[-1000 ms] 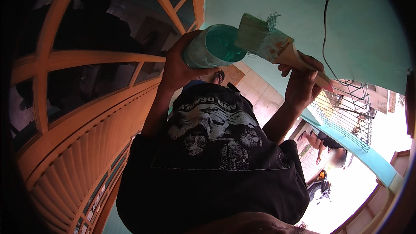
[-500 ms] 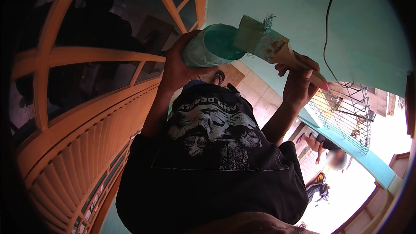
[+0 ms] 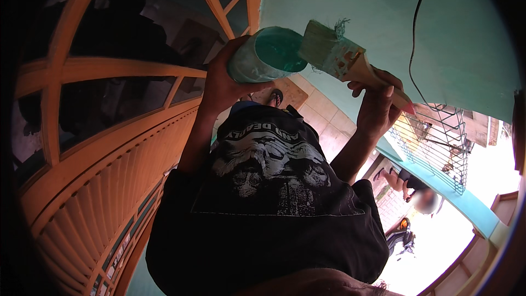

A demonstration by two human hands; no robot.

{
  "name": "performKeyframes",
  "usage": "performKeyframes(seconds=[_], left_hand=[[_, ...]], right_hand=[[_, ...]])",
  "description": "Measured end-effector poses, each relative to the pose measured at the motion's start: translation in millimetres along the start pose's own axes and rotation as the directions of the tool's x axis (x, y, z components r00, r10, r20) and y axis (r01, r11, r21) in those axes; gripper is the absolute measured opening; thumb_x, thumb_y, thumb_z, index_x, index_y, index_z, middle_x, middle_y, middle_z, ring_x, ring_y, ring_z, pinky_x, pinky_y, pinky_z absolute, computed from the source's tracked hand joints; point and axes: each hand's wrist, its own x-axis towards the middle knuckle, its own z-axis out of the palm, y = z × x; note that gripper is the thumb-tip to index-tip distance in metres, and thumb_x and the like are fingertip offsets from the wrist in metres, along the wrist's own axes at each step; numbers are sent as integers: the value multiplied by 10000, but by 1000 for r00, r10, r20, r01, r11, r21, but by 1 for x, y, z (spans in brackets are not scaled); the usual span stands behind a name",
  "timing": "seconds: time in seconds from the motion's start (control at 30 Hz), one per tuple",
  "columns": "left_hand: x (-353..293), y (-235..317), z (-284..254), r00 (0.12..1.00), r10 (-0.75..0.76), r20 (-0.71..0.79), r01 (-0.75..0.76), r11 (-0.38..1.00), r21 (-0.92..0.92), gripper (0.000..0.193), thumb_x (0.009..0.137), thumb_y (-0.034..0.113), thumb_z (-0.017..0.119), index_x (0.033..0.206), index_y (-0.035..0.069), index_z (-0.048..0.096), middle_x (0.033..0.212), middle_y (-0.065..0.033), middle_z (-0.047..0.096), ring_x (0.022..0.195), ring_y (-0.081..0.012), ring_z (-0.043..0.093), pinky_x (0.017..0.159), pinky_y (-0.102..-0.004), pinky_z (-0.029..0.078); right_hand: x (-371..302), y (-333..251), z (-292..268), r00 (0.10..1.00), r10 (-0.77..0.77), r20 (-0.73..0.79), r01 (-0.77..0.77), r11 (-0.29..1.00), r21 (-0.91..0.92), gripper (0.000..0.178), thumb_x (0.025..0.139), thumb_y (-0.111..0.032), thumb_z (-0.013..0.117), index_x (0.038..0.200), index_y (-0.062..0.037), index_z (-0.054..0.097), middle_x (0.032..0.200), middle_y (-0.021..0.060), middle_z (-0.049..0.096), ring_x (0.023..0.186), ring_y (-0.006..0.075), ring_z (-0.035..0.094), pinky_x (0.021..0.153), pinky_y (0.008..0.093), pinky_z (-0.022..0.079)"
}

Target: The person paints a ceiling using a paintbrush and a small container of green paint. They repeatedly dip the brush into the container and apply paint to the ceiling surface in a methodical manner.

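Observation:
A round, paint-smeared container tilts in the grip of my left hand, whose fingers and thumb wrap round its side. Inside lies green paint. My right hand is closed on the wooden handle of a wide paintbrush. The brush head, caked with green paint and with frayed bristles along its upper edge, points left toward the container's rim. In this view its tip meets or overlaps the rim; whether they touch I cannot tell.
A green wall with a hanging dark cable rises ahead. Orange wooden framing with dark glass runs along my left. To the right are a wire grille, another person and a motorbike.
My left hand has shifted the container slightly left and up, away from the brush. The brush has barely moved. The other person's hands have come together.

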Motion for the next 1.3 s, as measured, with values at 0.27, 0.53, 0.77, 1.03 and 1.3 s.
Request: performKeyframes(seconds=[0.27,0.53,0.77,1.03,1.3], left_hand=[[1,3,4,1000,-3,-5,3,1000,-9,900,582,199,1001,1342,12,558,1222,-146,670,1141,-261,676,975,-409,553],[6,3,4,1000,-7,1,7,1000,-29,872,579,215,1004,1310,5,578,1199,-144,680,1133,-262,676,973,-412,547],[6,10,11,999,-7,33,7,1000,0,932,576,237,1009,1357,17,549,1266,-153,645,1189,-264,642,1001,-417,522],[9,13,14,998,50,47,-50,999,-13,949,595,228,1000,1392,21,530,1283,-143,641,1213,-268,631,1023,-425,507],[5,15,9,999,21,37,-21,1000,-3,937,599,216,993,1392,26,532,1288,-143,644,1218,-270,629,1023,-426,507]], right_hand=[[2,-2,-5,994,-43,100,42,999,14,481,1046,-384,574,1235,59,571,990,219,678,734,323,702,604,369,500],[2,-2,-4,999,33,-21,-33,999,-19,578,997,-448,642,1161,103,584,873,241,697,682,314,713,619,357,518],[1,-2,-6,979,-58,-196,68,997,42,537,1029,-453,579,1168,67,580,830,220,672,610,307,671,590,379,530],[3,-1,-8,992,-124,-20,125,992,21,463,1066,-394,519,1218,40,574,924,171,673,681,274,672,605,357,503],[3,2,-9,994,-106,37,106,994,4,455,1067,-379,527,1219,46,582,893,177,679,677,292,691,568,359,496]])
